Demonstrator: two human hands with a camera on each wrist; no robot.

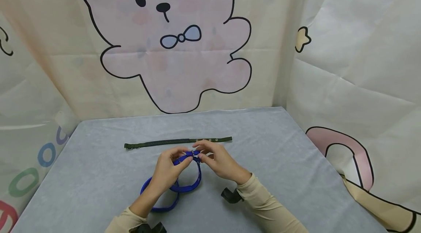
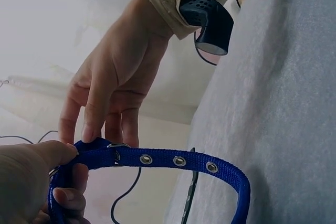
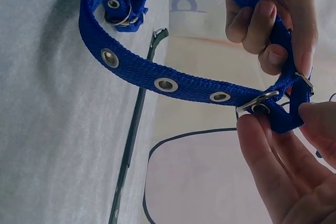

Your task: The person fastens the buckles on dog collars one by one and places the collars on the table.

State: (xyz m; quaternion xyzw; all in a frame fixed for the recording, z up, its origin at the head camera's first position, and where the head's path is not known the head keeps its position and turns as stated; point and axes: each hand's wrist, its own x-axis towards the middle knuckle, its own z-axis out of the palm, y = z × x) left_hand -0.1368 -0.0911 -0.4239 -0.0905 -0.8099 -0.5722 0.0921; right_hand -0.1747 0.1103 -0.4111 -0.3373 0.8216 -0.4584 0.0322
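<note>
A blue webbing collar (image 3: 194, 92) with metal eyelets and a buckle is held in a loop above the table by both hands. My left hand (image 1: 166, 169) pinches the strap beside the buckle (image 3: 257, 101). My right hand (image 1: 217, 157) pinches the strap's end section at the buckle, thumb on one side and fingers on the other. The strap passes through the buckle frame, partly hidden by fingers. Another blue collar loop (image 1: 164, 209) with its own buckle and eyelet lies on the table below the left wrist.
A dark green collar (image 1: 171, 141) lies stretched out across the table behind the hands. The grey cloth-covered table (image 1: 279, 145) meets printed curtains (image 1: 263, 79) at the back and sides. Black wrist cameras (image 1: 231, 195) hang under the sleeves.
</note>
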